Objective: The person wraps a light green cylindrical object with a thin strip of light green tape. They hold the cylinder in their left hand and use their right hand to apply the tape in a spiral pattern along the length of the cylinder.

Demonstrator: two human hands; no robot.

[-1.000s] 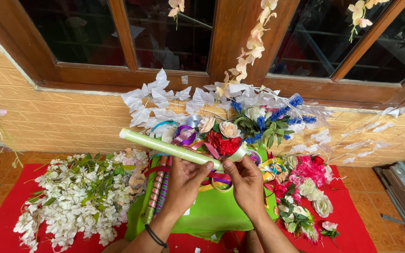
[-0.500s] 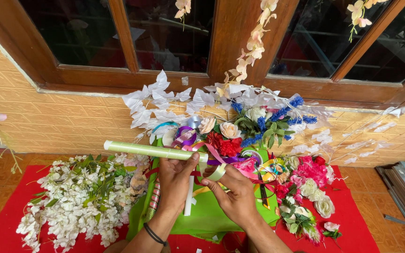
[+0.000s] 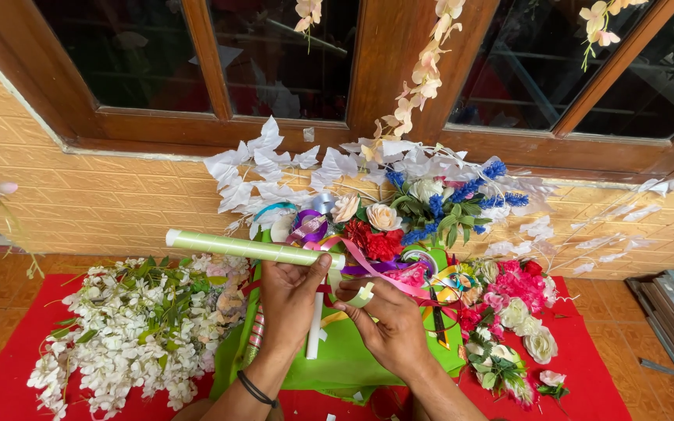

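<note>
Fingers (image 3: 306,274) of the left hand (image 3: 289,300) are clamped around a pale green roll (image 3: 247,249), held level above the green cloth (image 3: 345,362), while the right hand (image 3: 390,327) pinches a loose strip of pale green tape (image 3: 360,295) between thumb and forefinger just below the roll's right end. A pink ribbon (image 3: 376,269) loops over that end. White flower sprays (image 3: 130,327) lie to the left on the red mat (image 3: 1,382), pink and cream blooms (image 3: 520,300) to the right, a mixed bouquet (image 3: 407,214) by the wall beyond.
</note>
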